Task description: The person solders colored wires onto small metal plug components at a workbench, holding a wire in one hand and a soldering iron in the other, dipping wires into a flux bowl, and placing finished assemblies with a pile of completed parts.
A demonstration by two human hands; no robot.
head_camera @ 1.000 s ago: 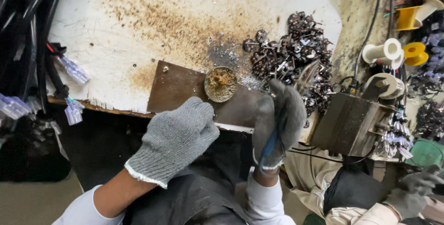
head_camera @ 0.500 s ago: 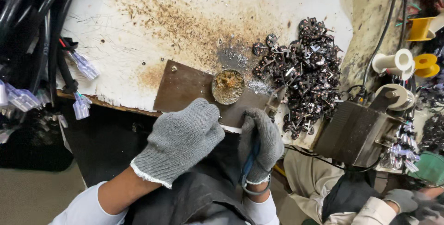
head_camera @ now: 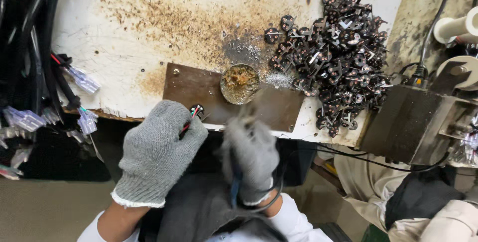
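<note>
hands: 2 gloved | left hand (head_camera: 158, 152) holds 1 wired part (head_camera: 195, 111) | tins (head_camera: 239, 83): 1

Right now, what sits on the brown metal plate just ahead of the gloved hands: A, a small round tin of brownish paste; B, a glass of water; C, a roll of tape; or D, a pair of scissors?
A: a small round tin with brownish paste inside sits on the brown metal plate, just beyond the left hand and the blurred right hand.

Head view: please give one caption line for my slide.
Gloved left hand pinches a small wired part; blurred right hand holds a blue-handled tool.
</note>
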